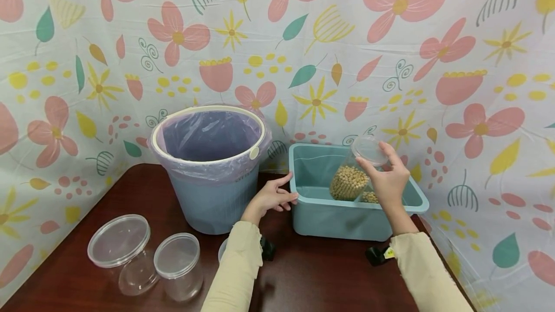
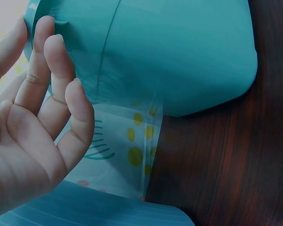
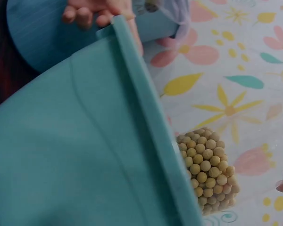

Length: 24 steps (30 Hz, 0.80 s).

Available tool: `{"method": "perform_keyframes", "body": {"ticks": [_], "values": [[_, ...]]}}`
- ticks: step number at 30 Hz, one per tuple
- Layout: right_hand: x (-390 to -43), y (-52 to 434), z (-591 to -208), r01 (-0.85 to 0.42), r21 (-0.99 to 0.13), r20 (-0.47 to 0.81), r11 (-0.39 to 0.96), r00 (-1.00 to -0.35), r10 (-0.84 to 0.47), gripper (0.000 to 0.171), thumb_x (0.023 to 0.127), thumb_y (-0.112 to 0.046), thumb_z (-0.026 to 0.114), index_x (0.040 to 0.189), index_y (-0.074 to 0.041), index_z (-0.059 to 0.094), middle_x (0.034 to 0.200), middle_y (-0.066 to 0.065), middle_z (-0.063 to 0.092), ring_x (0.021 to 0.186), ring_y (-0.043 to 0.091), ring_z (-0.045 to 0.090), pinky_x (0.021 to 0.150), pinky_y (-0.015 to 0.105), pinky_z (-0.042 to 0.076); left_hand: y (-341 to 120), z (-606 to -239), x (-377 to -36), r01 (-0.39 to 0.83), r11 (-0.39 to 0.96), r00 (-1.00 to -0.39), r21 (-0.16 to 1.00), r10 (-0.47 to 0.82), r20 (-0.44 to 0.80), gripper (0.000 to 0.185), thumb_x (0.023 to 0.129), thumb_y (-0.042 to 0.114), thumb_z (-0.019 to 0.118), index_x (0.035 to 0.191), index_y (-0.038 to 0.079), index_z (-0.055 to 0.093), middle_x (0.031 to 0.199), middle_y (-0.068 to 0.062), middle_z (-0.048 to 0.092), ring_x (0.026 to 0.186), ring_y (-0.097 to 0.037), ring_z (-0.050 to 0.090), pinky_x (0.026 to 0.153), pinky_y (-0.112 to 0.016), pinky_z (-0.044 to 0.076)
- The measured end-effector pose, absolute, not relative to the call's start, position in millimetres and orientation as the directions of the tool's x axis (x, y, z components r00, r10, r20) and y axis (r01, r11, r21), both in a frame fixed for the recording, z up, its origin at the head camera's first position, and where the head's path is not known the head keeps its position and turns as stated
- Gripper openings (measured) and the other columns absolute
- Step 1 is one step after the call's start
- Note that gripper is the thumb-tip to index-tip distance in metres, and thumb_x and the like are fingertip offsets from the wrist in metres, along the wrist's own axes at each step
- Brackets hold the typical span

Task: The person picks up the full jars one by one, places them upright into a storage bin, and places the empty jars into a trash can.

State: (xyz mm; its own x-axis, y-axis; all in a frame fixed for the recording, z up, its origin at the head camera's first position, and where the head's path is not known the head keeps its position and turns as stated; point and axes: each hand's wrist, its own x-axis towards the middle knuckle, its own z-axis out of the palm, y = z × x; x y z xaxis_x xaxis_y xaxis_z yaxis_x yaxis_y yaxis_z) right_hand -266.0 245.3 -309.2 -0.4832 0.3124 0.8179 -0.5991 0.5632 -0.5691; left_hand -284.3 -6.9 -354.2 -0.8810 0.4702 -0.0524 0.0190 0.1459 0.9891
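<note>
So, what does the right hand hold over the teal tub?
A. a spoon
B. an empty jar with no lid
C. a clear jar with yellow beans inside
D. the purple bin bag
C: the right hand grips a clear lidded jar that is partly filled with round yellow beans, tilted inside the teal tub.
</note>
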Motion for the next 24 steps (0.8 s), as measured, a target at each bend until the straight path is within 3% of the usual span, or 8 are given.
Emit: {"method": "perform_keyframes", "body": {"ticks": [3,10,14,17,20,24], "values": [[-268.4,246.5,-316.1,-0.588,-0.574,0.812,0.57,-0.496,0.306,0.057,0.061,0.004,0.079,0.114,0.008,0.058,0.115,0.02,0.056,0.103,0.03,0.053,0.073,0.013,0.043,-6.7,-354.2,-284.3,0.019,0.145,-0.879,0.989,0.473,-0.053,0.066,0.086,0.013,0.06,0.142,0.015,0.025,0.085,-0.021,0.065,0.059,-0.018,0.059,0.054,-0.028,0.044],[-285.0,258.6,-342.7,-0.54,-0.588,0.795,0.602,-0.524,0.306,0.058,0.06,-0.004,0.082,0.113,0.001,0.061,0.112,0.012,0.06,0.093,0.026,0.058,0.066,0.009,0.041,-6.6,-352.9,-285.2,0.018,0.153,-0.88,0.988,0.471,-0.056,0.066,0.086,0.013,0.06,0.142,0.015,0.025,0.085,-0.02,0.065,0.073,-0.036,0.06,0.054,-0.027,0.044],[-286.4,259.4,-350.8,-0.524,-0.588,0.791,0.616,-0.53,0.304,0.056,0.057,-0.004,0.083,0.109,0.002,0.063,0.106,0.018,0.061,0.077,0.011,0.06,0.06,0.007,0.04,-5.8,-360.9,-292.1,0.012,0.154,-0.88,0.988,0.471,-0.062,0.067,0.086,0.013,0.061,0.142,0.016,0.025,0.084,-0.019,0.065,0.072,-0.035,0.06,0.054,-0.028,0.045],[-286.9,261.2,-356.4,-0.527,-0.58,0.795,0.621,-0.534,0.289,0.054,0.056,-0.005,0.084,0.106,0.002,0.065,0.097,0.022,0.063,0.06,-0.006,0.052,0.052,0.006,0.038,-4.6,-372.9,-301.3,0.007,0.147,-0.879,0.989,0.472,-0.064,0.068,0.085,0.016,0.063,0.142,0.019,0.025,0.082,-0.016,0.066,0.071,-0.035,0.06,0.053,-0.029,0.045],[-287.3,263.2,-361.0,-0.527,-0.578,0.792,0.623,-0.546,0.273,0.051,0.056,-0.006,0.084,0.103,0.004,0.066,0.092,0.025,0.063,0.05,-0.009,0.047,0.046,0.008,0.036,-3.7,-379.5,-305.5,0.003,0.14,-0.882,0.99,0.467,-0.064,0.069,0.084,0.018,0.064,0.141,0.023,0.027,0.08,-0.013,0.066,0.065,-0.028,0.061,0.053,-0.029,0.045],[-287.3,265.3,-366.0,-0.513,-0.599,0.766,0.615,-0.591,0.253,0.05,0.057,-0.006,0.083,0.103,0.005,0.065,0.096,0.025,0.062,0.053,-0.008,0.049,0.048,0.008,0.037,-2.8,-380.7,-306.1,-0.002,0.139,-0.886,0.99,0.459,-0.066,0.068,0.083,0.019,0.065,0.141,0.025,0.028,0.077,-0.009,0.066,0.059,-0.018,0.059,0.053,-0.028,0.046]]}}
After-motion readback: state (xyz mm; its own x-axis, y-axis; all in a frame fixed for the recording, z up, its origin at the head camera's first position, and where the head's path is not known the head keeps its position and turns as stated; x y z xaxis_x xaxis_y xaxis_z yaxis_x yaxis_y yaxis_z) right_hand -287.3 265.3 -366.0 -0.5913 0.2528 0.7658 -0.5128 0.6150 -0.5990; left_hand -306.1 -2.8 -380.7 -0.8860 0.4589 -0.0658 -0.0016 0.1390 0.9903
